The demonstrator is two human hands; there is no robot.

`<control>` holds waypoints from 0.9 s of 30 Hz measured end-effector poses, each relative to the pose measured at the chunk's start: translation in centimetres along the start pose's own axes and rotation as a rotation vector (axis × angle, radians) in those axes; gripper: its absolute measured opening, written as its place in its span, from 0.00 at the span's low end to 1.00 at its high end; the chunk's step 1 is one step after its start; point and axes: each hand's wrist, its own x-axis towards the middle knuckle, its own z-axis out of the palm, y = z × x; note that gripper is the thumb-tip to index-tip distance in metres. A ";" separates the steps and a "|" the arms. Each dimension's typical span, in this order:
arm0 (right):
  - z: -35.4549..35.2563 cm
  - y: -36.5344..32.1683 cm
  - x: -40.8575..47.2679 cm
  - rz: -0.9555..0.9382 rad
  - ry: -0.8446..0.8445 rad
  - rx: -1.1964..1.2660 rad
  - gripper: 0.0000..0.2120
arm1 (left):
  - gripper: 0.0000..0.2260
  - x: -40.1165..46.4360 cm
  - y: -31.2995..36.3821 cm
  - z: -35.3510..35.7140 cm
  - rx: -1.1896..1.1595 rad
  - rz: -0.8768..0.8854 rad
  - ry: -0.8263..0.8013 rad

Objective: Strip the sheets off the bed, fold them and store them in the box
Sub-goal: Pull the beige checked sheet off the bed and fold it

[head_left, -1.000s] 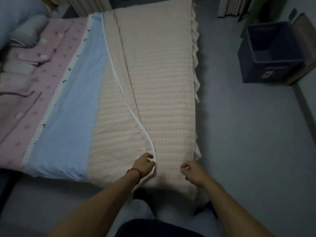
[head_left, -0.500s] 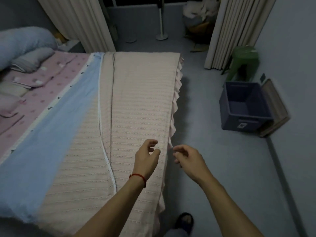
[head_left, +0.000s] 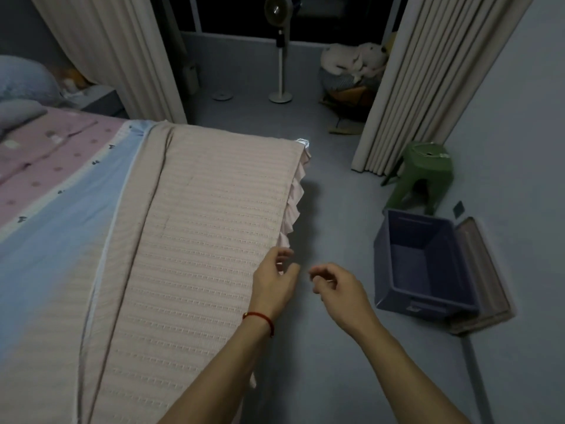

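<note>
Bed (head_left: pixel 198 240) runs off the frame at 9 and 6 o'clock. Left hand (head_left: pixel 272 286) covers a bit of the frill (head_left: pixel 295 194), and whether the fingers actually touch it is too blurry.

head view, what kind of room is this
Most likely a home bedroom: a bed spread with a beige sheet, long curtains by a dark window, and a standing fan on the floor.

- The folded sheet (head_left: pixel 208 240) lies on the bed (head_left: pixel 61 166), left of both hands
- The left hand (head_left: pixel 272 286) is over the sheet's edge; the right hand (head_left: pixel 339 289) just beside it, over the floor
- The box (head_left: pixel 428 264) sits right of the right hand, a stool (head_left: pixel 425 172) beyond it
</note>
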 end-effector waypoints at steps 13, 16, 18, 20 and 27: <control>-10.2 -4.3 36.7 -0.104 -0.237 0.102 0.09 | 0.08 30.7 9.6 7.9 0.142 -0.064 0.219; -13.5 -7.4 45.5 -0.153 -0.258 0.054 0.08 | 0.09 36.6 13.4 9.4 0.139 -0.077 0.272; -14.6 -10.1 51.3 -0.201 -0.286 0.058 0.08 | 0.09 41.5 15.0 9.7 0.125 -0.085 0.320; -14.9 -11.5 55.8 -0.245 -0.317 0.048 0.08 | 0.10 45.7 15.6 9.8 0.099 -0.106 0.370; -12.2 -13.2 76.7 -0.297 -0.475 -0.100 0.08 | 0.09 66.3 13.9 10.8 -0.057 -0.133 0.570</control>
